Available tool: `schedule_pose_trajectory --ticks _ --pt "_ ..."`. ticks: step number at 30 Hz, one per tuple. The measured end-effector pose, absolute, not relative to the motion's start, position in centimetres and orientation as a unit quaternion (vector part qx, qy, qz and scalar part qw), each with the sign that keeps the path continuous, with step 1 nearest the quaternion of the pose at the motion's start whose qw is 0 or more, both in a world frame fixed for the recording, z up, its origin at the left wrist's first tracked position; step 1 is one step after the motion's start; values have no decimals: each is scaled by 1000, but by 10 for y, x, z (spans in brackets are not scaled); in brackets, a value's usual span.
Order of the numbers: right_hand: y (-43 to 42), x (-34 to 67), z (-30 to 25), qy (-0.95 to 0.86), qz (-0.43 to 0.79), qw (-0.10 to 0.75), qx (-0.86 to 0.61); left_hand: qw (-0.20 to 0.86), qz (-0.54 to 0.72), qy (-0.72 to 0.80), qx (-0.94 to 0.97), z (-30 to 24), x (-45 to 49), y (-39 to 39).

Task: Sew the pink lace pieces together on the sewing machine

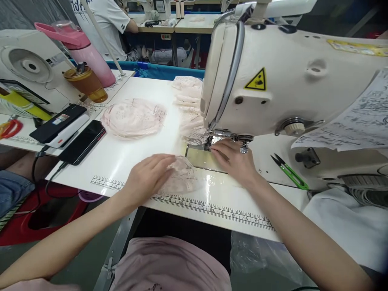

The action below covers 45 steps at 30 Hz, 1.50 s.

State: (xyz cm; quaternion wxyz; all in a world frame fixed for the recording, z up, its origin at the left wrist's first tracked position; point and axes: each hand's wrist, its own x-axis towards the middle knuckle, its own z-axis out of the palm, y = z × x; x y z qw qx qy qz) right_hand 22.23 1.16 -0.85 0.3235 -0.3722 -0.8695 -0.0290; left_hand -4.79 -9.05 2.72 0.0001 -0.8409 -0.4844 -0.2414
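Observation:
A white industrial sewing machine (224,81) stands in front of me, its presser foot (207,142) low over the metal plate. My left hand (151,173) has its fingers closed on the edge of a sheer pale pink lace piece (182,178) near the table's front edge. Just right of the presser foot is my right hand (235,159), thumb and fingers pinched together by the needle area; whatever lies between them is too small to tell. Behind the foot, a gathered run of pale lace pieces (190,105) trails away. A flat pile of similar pink lace (133,117) lies to the left.
Green thread snips (291,171) lie right of my right hand. To the left are a black phone (83,141), a power bank (57,125), an amber cup (86,83) and a pink bottle (87,52). A paper sheet (348,121) hangs at right. Another person (100,24) sits beyond.

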Motion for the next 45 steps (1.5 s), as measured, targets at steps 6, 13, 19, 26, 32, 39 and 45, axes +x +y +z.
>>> schedule_pose_trajectory --ticks 6,13,19,26,32,39,45 --pt "8 222 -5 -885 -66 331 -321 -100 -169 -603 -774 33 -44 -54" --pt "-1 222 4 -924 -160 270 -220 -287 -159 -556 -764 50 -8 -23" --pt "5 229 0 -941 -103 257 -193 -245 -116 -547 -792 44 3 17" --pt "8 232 -1 -945 -112 199 -234 -30 -127 -496 -858 43 7 13" --pt "2 233 3 -925 -152 160 -310 -4 -172 -366 -915 20 8 -18" --pt "8 232 -5 -914 -40 197 -353 5 -163 -364 -917 3 6 0" --pt "11 234 -8 -921 -33 181 -345 6 -169 -362 -917 3 6 6"
